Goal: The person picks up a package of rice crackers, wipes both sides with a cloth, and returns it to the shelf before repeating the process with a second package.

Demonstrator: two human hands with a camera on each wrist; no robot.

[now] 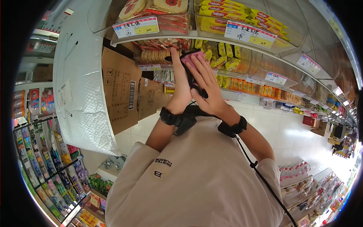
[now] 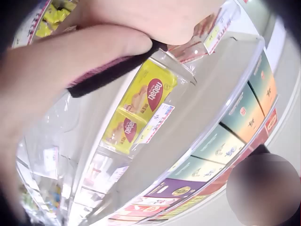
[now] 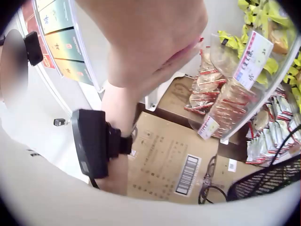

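A flat pink-and-black thing point(image 1: 193, 57), like a soft pad with a dark edge, is sandwiched between my two hands in front of my chest. My left hand point(image 1: 180, 81) stands on edge along its left side. Over its pink face, my right hand point(image 1: 207, 81) lies with straight fingers. In the left wrist view its dark fuzzy edge point(image 2: 113, 74) shows under a thumb. The right wrist view has only a pink sliver point(image 3: 181, 54) beneath the hand. A black strip runs down between the palms; the rest is hidden by them.
Shop shelves ahead hold yellow nabati packets point(image 1: 223, 15) and round crackers point(image 1: 155, 56) in clear bins with price tags. Cardboard boxes point(image 1: 120, 89) and a white padded sheet point(image 1: 81, 87) stand at left. A black cable point(image 1: 264, 181) hangs by my right arm.
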